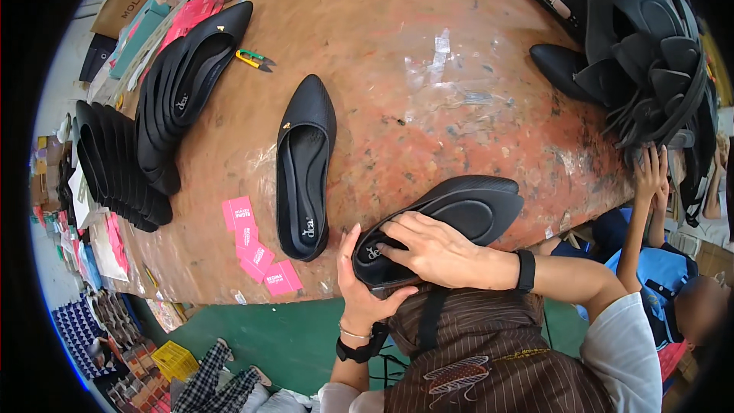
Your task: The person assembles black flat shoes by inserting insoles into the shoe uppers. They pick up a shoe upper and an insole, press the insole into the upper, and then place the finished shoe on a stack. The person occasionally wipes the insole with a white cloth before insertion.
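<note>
"Black, all of it, from the left edge on?"

"Mostly. Two nested rows of shoes (pixel 176 99) stand at the far left of the surface (pixel 229 138). Some pink cards (pixel 258 261) come next, then a single shoe (pixel 306 172), toe pointing away from the person."

"And the left hand (pixel 359 291)?"

"Just right of that, cupped around the heel of the held shoe (pixel 451 190), fingers on the outer side, thumb on the near side. I'd call that grip closed on it."

"Which way does the held shoe lie?"

"Over the front edge of the surface, long axis slanting: heel at lower left, toe at upper right, so it runs away rightward from the left grip."

"And the right hand (pixel 440 251)?"

"It crosses from the right, over the shoe's middle, fingertips down inside the heel. Both hands are at that end. The right thumb is hidden, so I can't tell whether that grip is closed."

"The toe end?"

"Free of both hands; what looks like an insole (pixel 475 216) overlies it. Farther right, a dark pile (pixel 646 38)."
</note>
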Motion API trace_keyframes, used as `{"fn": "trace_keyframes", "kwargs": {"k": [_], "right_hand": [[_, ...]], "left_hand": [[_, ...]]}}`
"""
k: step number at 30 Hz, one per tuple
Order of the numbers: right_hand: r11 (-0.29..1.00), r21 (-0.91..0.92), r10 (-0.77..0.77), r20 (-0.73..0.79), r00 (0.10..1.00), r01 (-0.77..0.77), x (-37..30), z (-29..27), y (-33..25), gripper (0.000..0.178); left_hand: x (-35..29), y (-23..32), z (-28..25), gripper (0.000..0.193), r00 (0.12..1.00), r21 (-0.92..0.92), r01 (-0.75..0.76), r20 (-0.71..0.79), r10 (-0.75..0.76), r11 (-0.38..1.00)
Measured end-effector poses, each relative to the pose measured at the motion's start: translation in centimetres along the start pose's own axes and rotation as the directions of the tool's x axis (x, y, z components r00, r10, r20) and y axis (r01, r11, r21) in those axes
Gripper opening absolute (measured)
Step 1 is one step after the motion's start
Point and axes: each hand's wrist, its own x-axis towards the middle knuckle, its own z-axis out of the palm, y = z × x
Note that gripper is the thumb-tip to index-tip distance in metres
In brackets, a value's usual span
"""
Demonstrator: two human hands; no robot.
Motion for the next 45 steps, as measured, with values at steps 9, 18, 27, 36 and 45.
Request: {"fn": "trace_keyframes", "kwargs": {"k": [9, 18, 27, 36, 45], "right_hand": [[0.993, -0.02, -0.113, 0.08, 0.99, 0.115, -0.3, 1.7, 0.1, 0.038], [0.97, -0.106, 0.217, -0.018, 0.976, -0.218, -2.0, -2.9, 0.2, 0.033], [0.631, 0.385, 0.769, -0.197, 0.608, -0.674, -1.7, -10.4, 2.4, 0.017], [0.916, -0.169, 0.305, -0.299, 0.904, -0.365, -7.6, -3.9, -0.2, 0.05], [0.879, -0.268, 0.279, -0.383, 0.88, -0.395, -5.8, -2.6, 1.0, 0.047]], "left_hand": [[1.5, 0.6, -0.2, 0.03, 0.997, -0.039, -0.011, -0.078, 0.008, 0.999], [1.5, 5.0, 1.3, 0.042, 0.99, 0.143, 0.125, -0.079, -0.115, 0.982], [2.4, 11.8, 8.4, 0.045, 0.9, 0.478, -0.093, 0.416, -0.132, 0.874], [2.2, 10.9, 8.2, 0.031, 0.844, 0.519, -0.165, 0.515, -0.152, 0.839], [2.6, 10.2, 8.2, 0.041, 0.824, 0.449, -0.093, 0.536, -0.184, 0.889]]}}
